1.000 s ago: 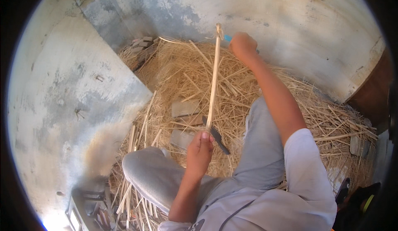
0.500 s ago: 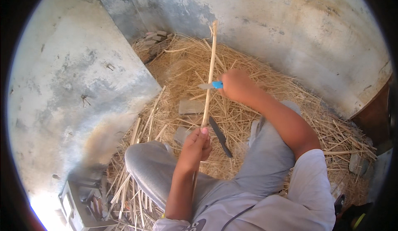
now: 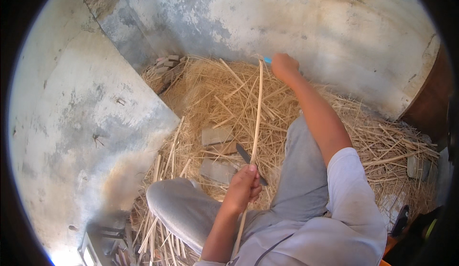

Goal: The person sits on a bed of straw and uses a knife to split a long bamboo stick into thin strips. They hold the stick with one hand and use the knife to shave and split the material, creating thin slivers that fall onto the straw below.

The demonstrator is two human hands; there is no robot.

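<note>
My left hand (image 3: 243, 187) is closed around a long, pale bamboo strip (image 3: 258, 113). The strip slants up and away from my lap, its lower end running down past my forearm. Out at its far end, my right hand (image 3: 285, 67) grips a small knife (image 3: 267, 60) with a bright blue handle; its blade is at the strip's tip and hard to make out. Thin curled shavings hang from that tip. A dark, long-bladed knife (image 3: 243, 152) lies on the ground between my legs, partly hidden behind my left hand.
Straw-like shavings and strips (image 3: 229, 94) cover the ground. Flat bricks (image 3: 217, 170) lie between my legs, and a pile of broken bricks (image 3: 167, 64) sits in the corner. Weathered walls (image 3: 330, 41) close in ahead and left. A grey frame-like object (image 3: 95, 244) stands lower left.
My right hand has pushed the blue-handled knife outward along the strip, from its middle to its far tip. My left hand and the strip have shifted right and lower in view.
</note>
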